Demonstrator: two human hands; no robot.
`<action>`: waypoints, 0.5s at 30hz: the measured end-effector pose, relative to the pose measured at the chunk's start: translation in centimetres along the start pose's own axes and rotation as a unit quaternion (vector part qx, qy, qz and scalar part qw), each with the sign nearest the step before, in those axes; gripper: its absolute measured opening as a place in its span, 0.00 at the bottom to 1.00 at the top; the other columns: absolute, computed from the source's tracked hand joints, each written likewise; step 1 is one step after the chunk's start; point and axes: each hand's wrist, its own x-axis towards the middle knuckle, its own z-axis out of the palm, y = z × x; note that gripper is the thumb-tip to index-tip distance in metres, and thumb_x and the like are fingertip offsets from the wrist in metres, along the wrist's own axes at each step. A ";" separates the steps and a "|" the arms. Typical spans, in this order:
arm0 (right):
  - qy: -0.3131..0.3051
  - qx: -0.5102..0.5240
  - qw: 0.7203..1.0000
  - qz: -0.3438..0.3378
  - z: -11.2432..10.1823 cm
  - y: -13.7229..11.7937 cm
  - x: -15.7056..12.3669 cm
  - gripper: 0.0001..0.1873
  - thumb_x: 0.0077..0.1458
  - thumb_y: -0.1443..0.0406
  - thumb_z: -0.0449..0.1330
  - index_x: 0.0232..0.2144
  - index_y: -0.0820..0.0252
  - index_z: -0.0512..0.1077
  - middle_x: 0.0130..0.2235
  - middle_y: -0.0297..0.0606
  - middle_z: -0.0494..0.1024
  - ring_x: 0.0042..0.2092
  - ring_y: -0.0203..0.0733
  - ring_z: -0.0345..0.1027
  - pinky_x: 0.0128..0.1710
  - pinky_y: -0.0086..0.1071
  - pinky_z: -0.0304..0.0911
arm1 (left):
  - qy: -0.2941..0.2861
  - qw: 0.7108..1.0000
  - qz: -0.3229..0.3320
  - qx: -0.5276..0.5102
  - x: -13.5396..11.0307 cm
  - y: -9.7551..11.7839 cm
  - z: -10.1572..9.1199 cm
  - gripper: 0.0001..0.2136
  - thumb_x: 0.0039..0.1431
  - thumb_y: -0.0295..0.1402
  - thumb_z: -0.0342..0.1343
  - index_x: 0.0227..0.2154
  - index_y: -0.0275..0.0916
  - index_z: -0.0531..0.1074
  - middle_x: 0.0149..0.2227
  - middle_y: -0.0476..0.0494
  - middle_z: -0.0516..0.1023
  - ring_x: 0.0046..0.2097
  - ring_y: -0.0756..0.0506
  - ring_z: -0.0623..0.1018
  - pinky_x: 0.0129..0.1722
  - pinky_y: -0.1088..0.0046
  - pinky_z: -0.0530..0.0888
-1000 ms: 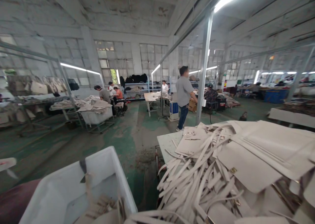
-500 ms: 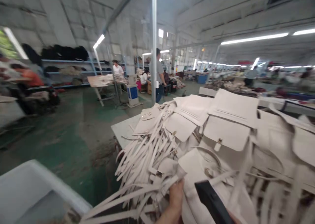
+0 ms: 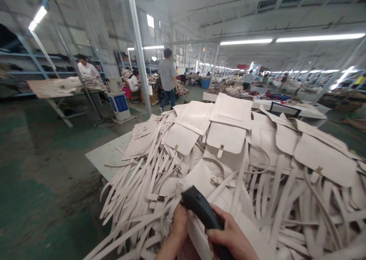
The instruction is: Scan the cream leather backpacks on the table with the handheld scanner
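At the bottom centre, our right hand (image 3: 228, 237) wraps its fingers around a black handheld tool (image 3: 201, 210). Just left, our left hand (image 3: 178, 229) pinches a cream strap (image 3: 137, 229) of the bag pile (image 3: 228, 153) filling the middle and right of the frame.

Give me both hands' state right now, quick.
Left hand: closed on a cream bag piece at the pile's near edge.
Right hand: closed around a black handheld tool.
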 end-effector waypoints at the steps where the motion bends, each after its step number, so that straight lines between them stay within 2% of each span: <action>1: 0.011 0.001 1.000 -0.005 0.0 -0.3 0.3 0.37 0.37 0.65 0.61 0.53 0.64 0.57 0.18 0.29 0.67 0.16 0.31 0.58 0.15 0.24 0.55 | -0.017 1.000 -0.011 -0.013 0.1 0.6 0.0 0.12 0.46 0.38 0.53 0.31 0.36 0.73 0.35 0.39 0.77 0.42 0.40 0.74 0.47 0.64 0.68; 3: 0.045 -0.003 0.999 -0.026 -0.4 -1.2 0.7 0.37 0.39 0.66 0.60 0.54 0.63 0.55 0.17 0.29 0.68 0.16 0.32 0.58 0.15 0.25 0.57 | -0.018 0.997 -0.051 -0.059 1.1 2.6 0.1 0.12 0.44 0.37 0.56 0.30 0.34 0.72 0.33 0.38 0.77 0.40 0.40 0.75 0.46 0.62 0.68; 5: 0.087 -0.014 0.995 -0.053 -1.4 -2.1 0.3 0.35 0.41 0.66 0.60 0.53 0.62 0.55 0.17 0.29 0.68 0.16 0.32 0.58 0.15 0.25 0.58 | 0.011 0.989 -0.095 -0.112 3.1 5.5 0.2 0.14 0.42 0.36 0.59 0.30 0.31 0.72 0.30 0.37 0.77 0.37 0.39 0.76 0.44 0.60 0.69; 7: 0.129 -0.031 0.989 -0.065 -2.8 -2.7 -0.8 0.34 0.43 0.66 0.59 0.54 0.61 0.55 0.18 0.30 0.69 0.16 0.32 0.60 0.16 0.25 0.59 | 0.029 0.984 -0.107 -0.139 5.1 8.1 0.0 0.16 0.44 0.38 0.58 0.31 0.29 0.71 0.28 0.38 0.77 0.35 0.40 0.76 0.43 0.59 0.70; 9: 0.165 -0.042 0.984 -0.057 -4.3 -2.6 -2.4 0.34 0.44 0.65 0.59 0.54 0.62 0.54 0.18 0.30 0.70 0.16 0.33 0.61 0.15 0.25 0.59 | -0.009 0.979 -0.099 -0.176 5.9 9.3 -0.5 0.17 0.46 0.40 0.57 0.34 0.29 0.71 0.31 0.37 0.77 0.37 0.41 0.76 0.44 0.60 0.70; 10: 0.182 -0.044 0.981 -0.048 -4.9 -2.2 -3.3 0.35 0.45 0.65 0.59 0.55 0.62 0.53 0.18 0.30 0.70 0.17 0.34 0.61 0.15 0.26 0.59 | -0.039 0.975 -0.099 -0.196 5.6 9.1 -1.0 0.17 0.47 0.40 0.57 0.35 0.30 0.71 0.33 0.37 0.77 0.40 0.41 0.75 0.45 0.61 0.70; 12: 0.215 -0.038 0.976 -0.024 -5.9 -0.9 -5.0 0.36 0.44 0.64 0.60 0.55 0.64 0.52 0.17 0.30 0.69 0.17 0.34 0.61 0.15 0.26 0.59 | -0.092 0.967 -0.112 -0.209 3.8 7.3 -1.8 0.17 0.46 0.37 0.58 0.38 0.31 0.70 0.37 0.37 0.77 0.43 0.42 0.74 0.47 0.63 0.69; 13: 0.228 -0.032 0.973 -0.011 -6.3 0.0 -5.8 0.37 0.43 0.63 0.60 0.55 0.64 0.52 0.17 0.30 0.69 0.17 0.34 0.61 0.15 0.26 0.59 | -0.096 0.968 -0.123 -0.197 2.7 6.0 -2.1 0.17 0.45 0.34 0.59 0.39 0.32 0.70 0.38 0.38 0.76 0.44 0.42 0.74 0.48 0.63 0.68; 15: 0.250 -0.019 0.968 0.010 -6.6 1.8 -7.1 0.40 0.42 0.62 0.61 0.55 0.66 0.51 0.17 0.29 0.68 0.16 0.34 0.60 0.15 0.26 0.58 | -0.062 0.976 -0.142 -0.151 0.9 3.9 -2.4 0.18 0.42 0.29 0.60 0.39 0.32 0.69 0.39 0.38 0.76 0.44 0.42 0.74 0.50 0.61 0.67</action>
